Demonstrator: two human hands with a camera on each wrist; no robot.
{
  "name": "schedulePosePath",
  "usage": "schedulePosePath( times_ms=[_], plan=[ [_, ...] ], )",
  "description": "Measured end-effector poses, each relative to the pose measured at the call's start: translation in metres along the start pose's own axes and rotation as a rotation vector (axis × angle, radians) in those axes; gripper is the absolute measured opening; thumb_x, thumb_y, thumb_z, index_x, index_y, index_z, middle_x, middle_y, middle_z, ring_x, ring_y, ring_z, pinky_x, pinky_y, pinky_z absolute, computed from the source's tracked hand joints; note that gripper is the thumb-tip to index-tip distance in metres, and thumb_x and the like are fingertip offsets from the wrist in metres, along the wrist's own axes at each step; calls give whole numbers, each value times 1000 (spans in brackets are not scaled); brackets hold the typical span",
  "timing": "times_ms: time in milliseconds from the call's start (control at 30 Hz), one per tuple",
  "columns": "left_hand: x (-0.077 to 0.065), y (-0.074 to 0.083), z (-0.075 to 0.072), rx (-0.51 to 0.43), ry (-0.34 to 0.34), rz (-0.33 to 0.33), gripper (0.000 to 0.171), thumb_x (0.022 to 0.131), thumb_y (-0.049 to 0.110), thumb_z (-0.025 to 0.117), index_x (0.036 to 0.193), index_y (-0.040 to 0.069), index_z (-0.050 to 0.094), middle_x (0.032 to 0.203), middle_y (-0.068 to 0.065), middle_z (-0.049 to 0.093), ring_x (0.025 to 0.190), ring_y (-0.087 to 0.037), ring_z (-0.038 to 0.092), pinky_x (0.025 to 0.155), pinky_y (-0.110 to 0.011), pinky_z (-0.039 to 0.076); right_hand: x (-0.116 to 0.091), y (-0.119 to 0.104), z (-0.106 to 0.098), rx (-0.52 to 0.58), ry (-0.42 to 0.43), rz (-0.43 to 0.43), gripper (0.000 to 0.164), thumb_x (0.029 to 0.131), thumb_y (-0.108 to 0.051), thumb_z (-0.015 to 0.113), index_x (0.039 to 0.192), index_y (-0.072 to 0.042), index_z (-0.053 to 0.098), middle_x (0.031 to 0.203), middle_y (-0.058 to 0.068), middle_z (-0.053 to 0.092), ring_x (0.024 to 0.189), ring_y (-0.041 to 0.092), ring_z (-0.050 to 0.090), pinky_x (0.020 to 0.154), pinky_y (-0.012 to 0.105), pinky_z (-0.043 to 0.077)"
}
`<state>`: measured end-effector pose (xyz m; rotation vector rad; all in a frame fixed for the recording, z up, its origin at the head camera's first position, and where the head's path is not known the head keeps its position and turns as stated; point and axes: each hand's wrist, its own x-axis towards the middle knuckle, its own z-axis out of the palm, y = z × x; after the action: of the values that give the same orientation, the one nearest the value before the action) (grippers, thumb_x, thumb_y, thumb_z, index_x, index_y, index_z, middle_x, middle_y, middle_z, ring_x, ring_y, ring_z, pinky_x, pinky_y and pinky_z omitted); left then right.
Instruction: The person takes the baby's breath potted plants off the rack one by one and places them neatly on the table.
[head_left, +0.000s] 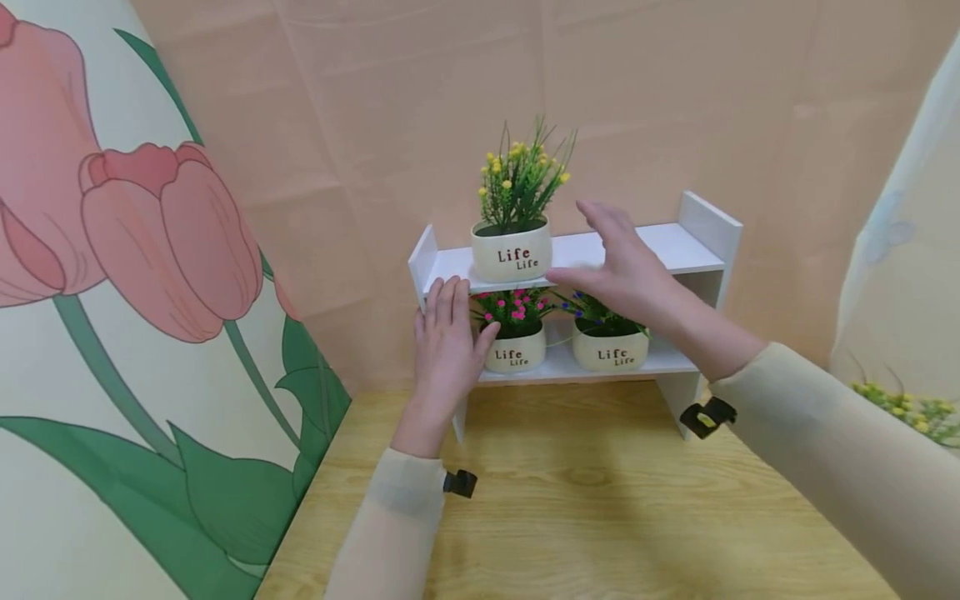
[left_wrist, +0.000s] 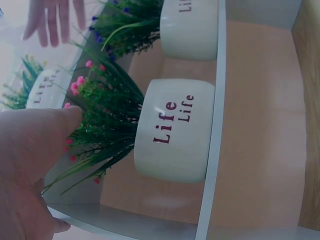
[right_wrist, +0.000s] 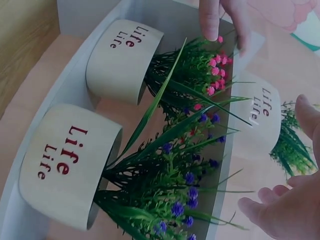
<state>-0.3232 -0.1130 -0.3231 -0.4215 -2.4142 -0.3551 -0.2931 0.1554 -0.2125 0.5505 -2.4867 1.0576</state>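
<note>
A white two-tier shelf (head_left: 671, 244) stands against the backdrop. On its top board, toward the left, sits a cream "Life" pot of yellow flowers (head_left: 512, 250). My right hand (head_left: 630, 265) is held just right of that pot, thumb and fingers spread, with nothing in its grasp. My left hand (head_left: 446, 346) is at the shelf's front left corner, fingers extended up to the top board's edge. Beneath, the lower board carries a pot of pink flowers (left_wrist: 175, 132) beside the left thumb, and a pot of blue-purple flowers (right_wrist: 70, 167), partly covered by the right hand in the head view.
The shelf rests on a wood-grain table (head_left: 570, 500). At left rises a panel with painted tulips (head_left: 161, 242). More yellow flowers (head_left: 907, 412) show at the right edge, below a pale curtain-like sheet (head_left: 900, 242). Each sleeve carries a small black wrist mount.
</note>
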Motion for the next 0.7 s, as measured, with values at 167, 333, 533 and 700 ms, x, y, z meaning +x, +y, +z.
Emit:
schedulePosePath(
  times_ms=[167,333,533,700],
  plan=[
    [0,-1,-1,6,-5,1,81,110,51,65,169,6,30,174,-14,32,167,-35,16,128,-68,26,9,-3,7,-10,-15,9,113,96,-47,87,178,-12,17,180,21,19,162,47,26,126,72,25],
    [-1,-1,-2,5,-15,-1,82,110,52,64,169,7,29,175,-14,31,167,-35,15,129,-67,25,15,-6,14,-14,-33,35,114,98,-50,84,179,-14,12,181,20,17,163,48,25,126,72,25],
    [0,-1,-2,12,-19,-5,82,111,52,63,169,7,28,175,-13,30,167,-34,13,129,-66,24,24,-9,20,-10,-43,61,115,99,-52,82,178,-12,9,181,19,19,165,45,22,128,69,24],
    [0,-1,-2,4,-18,-3,82,111,52,63,169,7,28,175,-13,29,167,-33,12,130,-66,23,32,-9,24,-6,-52,62,115,99,-52,82,178,-8,10,180,21,21,164,45,24,128,67,25]
  ],
)
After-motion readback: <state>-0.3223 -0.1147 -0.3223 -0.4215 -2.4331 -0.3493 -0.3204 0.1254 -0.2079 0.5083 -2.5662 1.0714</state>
